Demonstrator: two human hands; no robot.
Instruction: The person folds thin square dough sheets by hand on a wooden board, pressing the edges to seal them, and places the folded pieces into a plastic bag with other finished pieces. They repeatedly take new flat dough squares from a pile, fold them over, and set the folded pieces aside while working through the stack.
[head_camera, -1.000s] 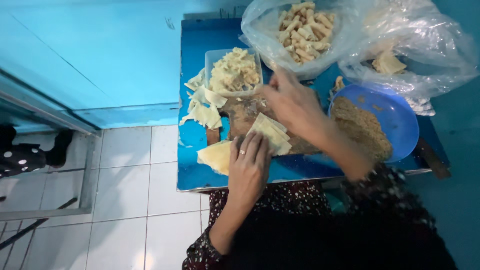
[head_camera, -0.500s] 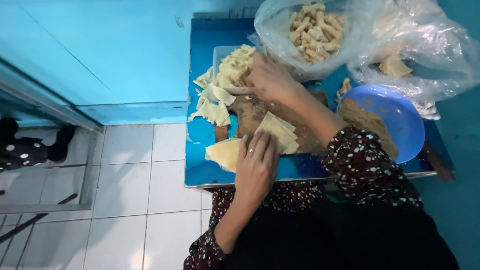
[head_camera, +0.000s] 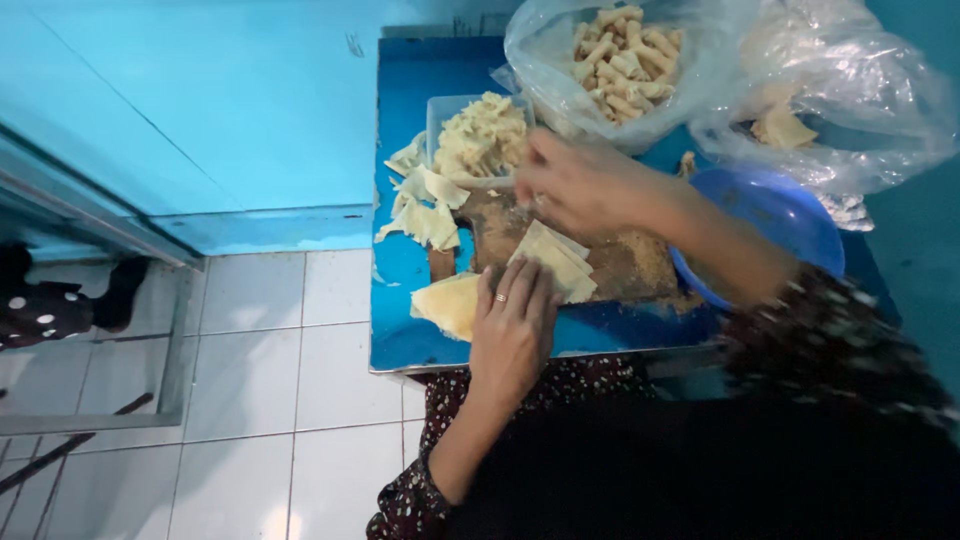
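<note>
Far left: white tiled floor (head_camera: 250, 400) and a pale blue wall (head_camera: 200, 110). The blue surface (head_camera: 400, 340) begins right of them.

Loose wrapper scraps (head_camera: 420, 205) lie scattered at the surface's left edge, beside a clear tub (head_camera: 478, 135) heaped with more pale pieces. A yellowish folded sheet (head_camera: 450, 303) lies near the front edge, just left of the left hand.

Left hand (head_camera: 512, 330): palm down, ring on one finger, fingers stretched flat and pressing on the near end of the wrapper stack (head_camera: 553, 260). They are laid out, not clenched, pinning the stack rather than gripping it. The stack is a few square sheets, lying flat on a crumb-covered wooden board (head_camera: 620, 265) in the middle of the surface. Its long axis runs diagonally, from front-left under the fingers toward back-right, corner pointing away from the person.

Right hand (head_camera: 575, 185): above the board's far end, next to the tub, blurred. Fingers curled loosely; cannot tell whether they hold anything.

Right of the board: blue bowl (head_camera: 790, 215), partly behind the forearm. Behind it, a clear plastic bag (head_camera: 620, 55) of rolled pieces, then a second crumpled bag (head_camera: 850, 110).
</note>
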